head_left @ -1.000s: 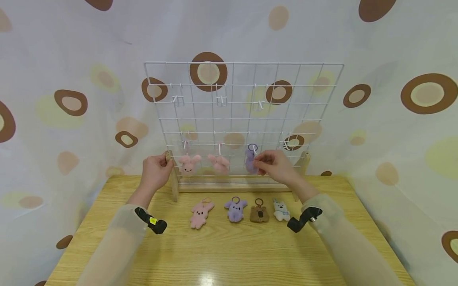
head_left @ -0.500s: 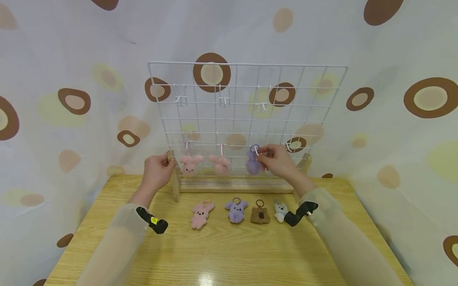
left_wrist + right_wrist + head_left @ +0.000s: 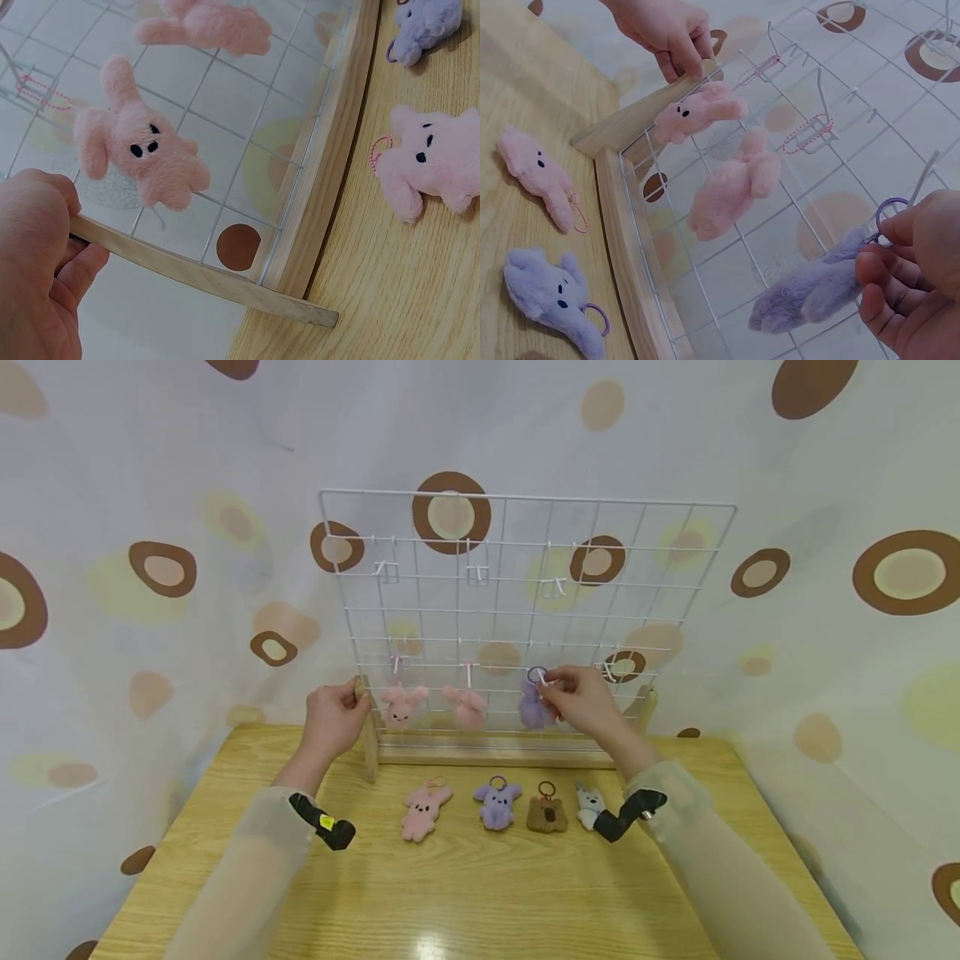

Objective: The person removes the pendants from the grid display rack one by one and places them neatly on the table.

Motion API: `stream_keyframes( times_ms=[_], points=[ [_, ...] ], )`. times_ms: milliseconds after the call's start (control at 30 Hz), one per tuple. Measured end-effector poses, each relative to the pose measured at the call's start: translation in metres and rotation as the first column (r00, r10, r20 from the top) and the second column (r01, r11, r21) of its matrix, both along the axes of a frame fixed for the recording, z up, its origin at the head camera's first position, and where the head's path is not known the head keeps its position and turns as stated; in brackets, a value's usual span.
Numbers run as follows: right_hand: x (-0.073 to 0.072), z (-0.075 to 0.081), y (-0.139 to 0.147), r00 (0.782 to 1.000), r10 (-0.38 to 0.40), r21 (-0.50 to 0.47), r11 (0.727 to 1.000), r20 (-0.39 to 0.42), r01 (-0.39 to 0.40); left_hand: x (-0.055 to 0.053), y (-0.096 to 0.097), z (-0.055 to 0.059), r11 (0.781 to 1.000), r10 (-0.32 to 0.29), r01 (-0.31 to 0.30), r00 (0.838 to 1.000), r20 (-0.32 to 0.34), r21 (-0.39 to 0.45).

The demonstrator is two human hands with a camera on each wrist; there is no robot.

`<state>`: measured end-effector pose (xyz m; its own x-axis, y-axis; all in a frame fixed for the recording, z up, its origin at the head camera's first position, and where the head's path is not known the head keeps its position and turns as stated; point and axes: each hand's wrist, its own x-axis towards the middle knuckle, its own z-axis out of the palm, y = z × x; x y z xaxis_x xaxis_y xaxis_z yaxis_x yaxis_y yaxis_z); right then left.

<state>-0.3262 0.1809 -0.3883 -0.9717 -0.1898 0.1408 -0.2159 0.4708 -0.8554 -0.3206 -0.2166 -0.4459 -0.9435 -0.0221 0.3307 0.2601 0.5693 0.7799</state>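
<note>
My right hand (image 3: 583,697) pinches the top of a purple plush keychain (image 3: 810,289), just below its purple ring (image 3: 891,214). That ring is at a white wire hook (image 3: 542,677) on the grid rack; in the head view the hook seems to pass through it. My left hand (image 3: 337,714) grips the top of the rack's wooden side post (image 3: 172,259) between thumb and fingers. Two pink plush keychains hang from hooks to the left: one facing forward (image 3: 401,708), the other with its back showing (image 3: 731,180).
On the wooden table (image 3: 480,893) before the white grid rack (image 3: 517,610) lie a pink rabbit plush (image 3: 423,812), a purple plush (image 3: 497,804), a brown plush (image 3: 547,812) and a white plush (image 3: 590,804). Bare hooks (image 3: 477,572) sit higher on the grid, and another hook (image 3: 607,670) at the right.
My right hand has risen from the purple plush's side to just below its ring. The plush has turned, showing more of its body. My left hand stays on the post.
</note>
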Motion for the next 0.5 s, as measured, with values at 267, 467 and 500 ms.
stream_keyframes(
  times_ms=[267, 467, 500],
  points=[
    [0.0023, 0.0025, -0.0033, 0.995, -0.045, -0.035, 0.999, -0.095, 0.042, 0.0001, 0.0000, 0.0010, 1.000, 0.007, -0.007, 1.000, 0.004, -0.005],
    [0.0056, 0.0012, -0.0061, 0.987, -0.059, -0.021, 0.998, -0.151, 0.057, -0.0006, -0.0003, -0.0003, 1.000, 0.002, -0.002, 1.000, 0.003, -0.011],
    [0.0064, 0.0011, -0.0067, 0.985, -0.056, -0.021, 0.998, -0.162, 0.054, -0.0006, -0.0006, -0.0008, 1.000, 0.004, -0.004, 1.000, 0.003, -0.011]
  ],
)
